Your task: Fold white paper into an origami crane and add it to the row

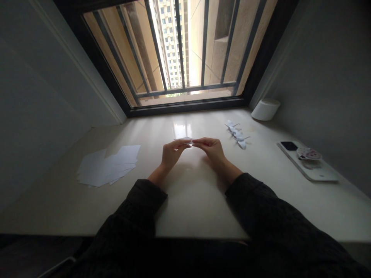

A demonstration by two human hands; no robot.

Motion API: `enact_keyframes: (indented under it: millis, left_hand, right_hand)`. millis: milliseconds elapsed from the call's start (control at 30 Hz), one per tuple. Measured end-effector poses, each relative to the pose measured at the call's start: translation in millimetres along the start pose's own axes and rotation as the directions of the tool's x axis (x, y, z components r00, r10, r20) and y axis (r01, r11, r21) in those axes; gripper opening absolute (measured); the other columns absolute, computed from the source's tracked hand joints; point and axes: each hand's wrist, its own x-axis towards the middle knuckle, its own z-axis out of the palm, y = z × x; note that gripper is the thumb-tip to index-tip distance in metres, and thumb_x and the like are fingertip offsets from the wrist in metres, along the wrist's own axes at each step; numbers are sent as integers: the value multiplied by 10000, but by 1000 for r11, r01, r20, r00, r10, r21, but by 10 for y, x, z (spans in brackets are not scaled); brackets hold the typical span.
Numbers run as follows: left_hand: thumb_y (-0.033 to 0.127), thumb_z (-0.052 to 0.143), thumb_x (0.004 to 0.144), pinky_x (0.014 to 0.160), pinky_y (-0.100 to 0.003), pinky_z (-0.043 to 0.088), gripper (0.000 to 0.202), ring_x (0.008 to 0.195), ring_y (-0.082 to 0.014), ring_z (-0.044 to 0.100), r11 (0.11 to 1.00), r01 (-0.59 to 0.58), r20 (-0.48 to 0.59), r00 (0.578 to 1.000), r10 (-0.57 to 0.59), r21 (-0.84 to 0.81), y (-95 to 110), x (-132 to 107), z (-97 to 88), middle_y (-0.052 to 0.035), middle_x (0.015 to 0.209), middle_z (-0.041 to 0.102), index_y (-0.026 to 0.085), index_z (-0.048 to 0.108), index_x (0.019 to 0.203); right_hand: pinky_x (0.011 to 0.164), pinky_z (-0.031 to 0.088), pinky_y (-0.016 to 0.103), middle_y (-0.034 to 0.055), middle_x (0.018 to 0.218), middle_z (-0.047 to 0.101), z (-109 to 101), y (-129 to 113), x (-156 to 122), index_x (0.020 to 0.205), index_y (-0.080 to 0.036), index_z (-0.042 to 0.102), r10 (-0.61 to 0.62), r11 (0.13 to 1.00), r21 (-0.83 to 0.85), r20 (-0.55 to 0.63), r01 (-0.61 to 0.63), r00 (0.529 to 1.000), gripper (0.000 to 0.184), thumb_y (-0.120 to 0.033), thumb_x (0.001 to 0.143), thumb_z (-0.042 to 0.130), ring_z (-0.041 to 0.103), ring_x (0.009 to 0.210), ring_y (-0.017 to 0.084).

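Both my hands meet over the middle of the pale table point(188, 200) and pinch a small folded piece of white paper point(185, 139) between them. My left hand point(171, 151) grips its left end with closed fingers. My right hand point(211, 148) grips the right end the same way. The paper is held a little above the tabletop. Most of it is hidden by my fingertips.
A loose pile of white paper sheets point(107, 165) lies at the left. Several folded paper cranes point(237, 135) sit in a row at the right back. A white phone point(307, 164) lies further right, and a white roll point(265, 109) rests by the window point(185, 50).
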Motion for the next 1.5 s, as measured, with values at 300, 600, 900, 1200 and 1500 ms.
enact_keyframes:
  millis: [300, 600, 900, 1200, 1500]
  left_hand:
    - [314, 736, 702, 725, -300, 542, 176, 745, -151, 659, 987, 101, -127, 985, -116, -123, 4, 3, 93, -50, 825, 735, 202, 750, 836]
    - [328, 763, 657, 669, -288, 519, 228, 718, -152, 654, 942, 240, -196, 937, -288, -236, 26, -25, 160, -58, 780, 722, 181, 740, 830]
    - [312, 757, 659, 714, -302, 514, 181, 716, -147, 645, 970, 173, -259, 942, -213, -168, 30, -11, 151, -51, 766, 719, 180, 738, 781]
    - [320, 734, 690, 760, -325, 530, 191, 776, -166, 663, 971, 153, -253, 947, -197, -185, -5, -26, 155, -53, 821, 726, 188, 735, 828]
    - [326, 740, 685, 795, -350, 546, 233, 785, -176, 681, 963, 143, -271, 941, -204, -227, 42, -20, 187, -56, 845, 732, 182, 736, 868]
  right_hand:
    - [758, 526, 365, 37, 764, 745, 27, -72, -6, 755, -231, 757, 29, 1000, -5, -29, -29, 999, 214, -371, 599, 797, 687, 762, 223]
    - [770, 519, 356, 41, 805, 747, 31, -43, -24, 784, -235, 760, -3, 999, -33, -61, 1, 998, 210, -372, 626, 778, 690, 796, 227]
    - [772, 526, 364, 40, 806, 747, 40, -21, -10, 783, -239, 759, 1, 1000, -23, -54, -2, 999, 221, -387, 620, 777, 690, 794, 231]
    - [765, 533, 375, 49, 794, 745, 34, -38, -7, 783, -223, 756, 45, 999, -3, -45, -45, 998, 295, -432, 578, 792, 687, 776, 227]
    - [820, 525, 395, 40, 793, 747, 86, -133, -36, 767, -221, 755, 126, 988, 94, -72, -119, 989, 264, -386, 568, 809, 690, 792, 226]
